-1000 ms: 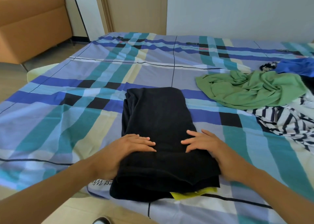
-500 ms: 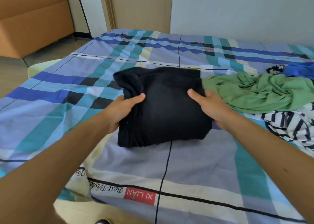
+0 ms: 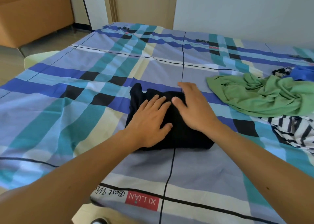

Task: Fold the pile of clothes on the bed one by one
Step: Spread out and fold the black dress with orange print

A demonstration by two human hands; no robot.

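Black garment: I see the folded black garment (image 3: 183, 135) lying as a compact bundle at the centre of the frame, on the plaid bed (image 3: 68, 104), across the thin black line printed on the sheet.
Left hand: my left hand (image 3: 149, 121) lies flat on the left half of the bundle, palm down, gripping nothing.
Left fingers: its fingers (image 3: 158, 103) are straight and spread, reaching toward the bundle's far edge, with the thumb resting on the dark cloth.
Right hand: my right hand (image 3: 195, 109) presses flat on the right half, just beside the left hand and gripping nothing.
Right fingers: its fingers (image 3: 188, 89) are straight and released; the tips pass the far edge of the bundle and reach the sheet.
Pile: at the right of the frame, well apart from the hands, lie a crumpled green garment (image 3: 263, 96), a black-and-white striped garment (image 3: 295, 132) below it and a blue garment (image 3: 304, 73) at the far right edge.
Sheet label: a red "XI LIAN" label (image 3: 142, 201) sits in the lower centre.
Surroundings: an orange sofa (image 3: 34, 14) fills the upper left.
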